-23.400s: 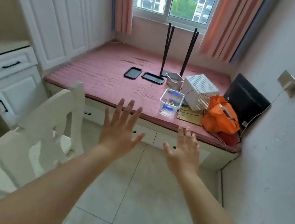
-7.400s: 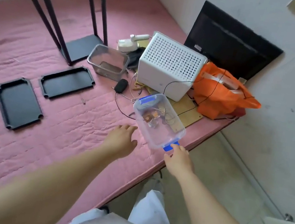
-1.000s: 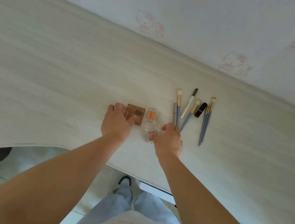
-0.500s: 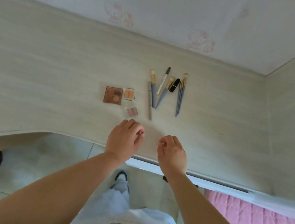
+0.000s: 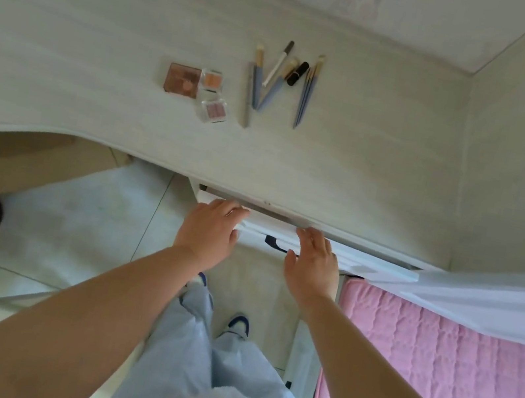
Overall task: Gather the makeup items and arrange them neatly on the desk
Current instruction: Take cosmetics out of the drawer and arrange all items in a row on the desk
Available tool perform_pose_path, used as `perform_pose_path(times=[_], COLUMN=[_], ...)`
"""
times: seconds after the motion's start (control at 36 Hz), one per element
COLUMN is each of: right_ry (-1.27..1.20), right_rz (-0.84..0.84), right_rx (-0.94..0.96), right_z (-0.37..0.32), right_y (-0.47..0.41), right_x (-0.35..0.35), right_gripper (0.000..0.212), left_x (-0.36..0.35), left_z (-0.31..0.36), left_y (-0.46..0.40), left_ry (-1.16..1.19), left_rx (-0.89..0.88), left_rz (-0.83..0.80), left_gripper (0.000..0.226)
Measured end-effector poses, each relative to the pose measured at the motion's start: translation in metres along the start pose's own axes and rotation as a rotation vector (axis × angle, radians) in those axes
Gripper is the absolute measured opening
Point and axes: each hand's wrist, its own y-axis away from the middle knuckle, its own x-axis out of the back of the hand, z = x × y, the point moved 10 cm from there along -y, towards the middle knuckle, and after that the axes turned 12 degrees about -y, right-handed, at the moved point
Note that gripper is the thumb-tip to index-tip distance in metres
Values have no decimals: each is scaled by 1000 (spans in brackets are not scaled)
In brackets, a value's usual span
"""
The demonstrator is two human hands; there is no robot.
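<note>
Pale wood-grain desk [image 5: 74, 28] against faintly patterned wallpaper [image 5: 373, 5], tiled floor [image 5: 77, 220], possibly a pink mattress [image 5: 434, 366].

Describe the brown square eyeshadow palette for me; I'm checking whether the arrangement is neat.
The brown square eyeshadow palette lies flat on the pale wood-grain desk, leftmost of the makeup items. Its glossy surface shows a few rounded pans in lighter and darker browns. Its right edge meets the small clear case with orange powder. Neither hand touches it.

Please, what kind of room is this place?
Most likely a bedroom with a dressing desk. A pale wooden desk holds makeup brushes and eyeshadow palettes, and a pink quilted mattress lies beside it.
</note>
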Motion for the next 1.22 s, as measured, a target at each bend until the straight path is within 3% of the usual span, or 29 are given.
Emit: perform_pose_path(times=[0.17, 0.39, 0.89, 1.22], right_ry=[105, 79, 42, 47], right_rz=[-66, -73, -81, -50], right_rx=[-71, -147, -206, -279], right_z=[14, 20, 15, 17], right_y=[-3, -2, 26, 63], right_x=[-7, -15, -20, -28], right_gripper=[60, 66, 61, 46], left_x=[-21, -15, -21, -25], left_z=[-5, -6, -12, -8], left_y=[-1, -7, 11, 37], left_ry=[-117, -95, -17, -24], left_rx=[78, 123, 22, -32], left_rz=[-140, -154, -219, -242], left_gripper=[60, 62, 48, 34])
